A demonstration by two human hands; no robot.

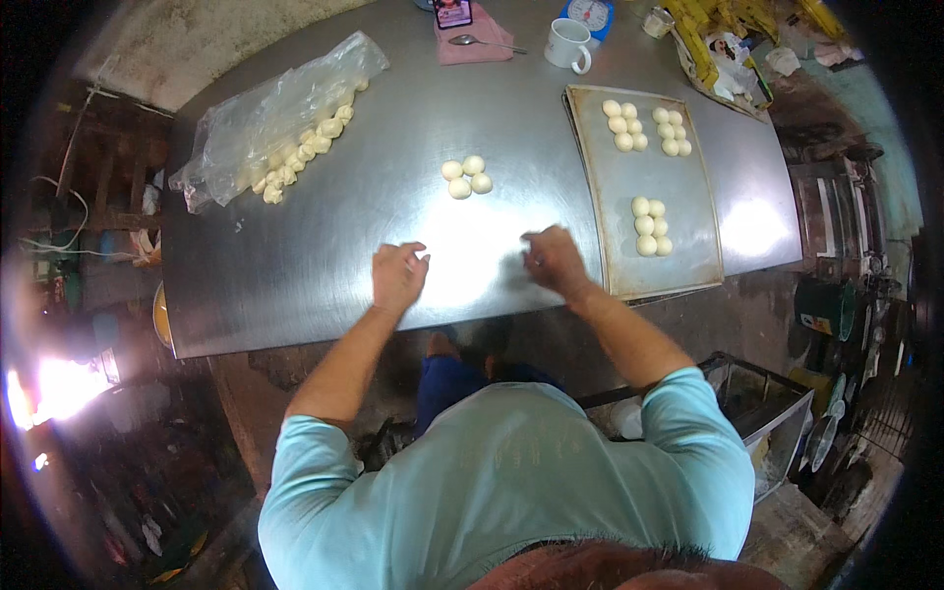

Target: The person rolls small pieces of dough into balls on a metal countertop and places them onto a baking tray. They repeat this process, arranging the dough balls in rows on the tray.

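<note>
My left hand is over the near part of a metal table, fingers curled; whether anything lies within them cannot be told. To its right, my right hand is also curled, its contents hidden. Beyond both hands, several smooth dough balls sit together in a small group. A metal baking tray at the right bears three clusters of round dough balls. At the far left, rougher dough pieces lie in a row, partly under a clear plastic sheet.
Along the far edge are a phone, a spoon on a pink cloth, a white mug and a blue scale. Yellow packaging lies at the far right. A glass-sided case stands below the table at right.
</note>
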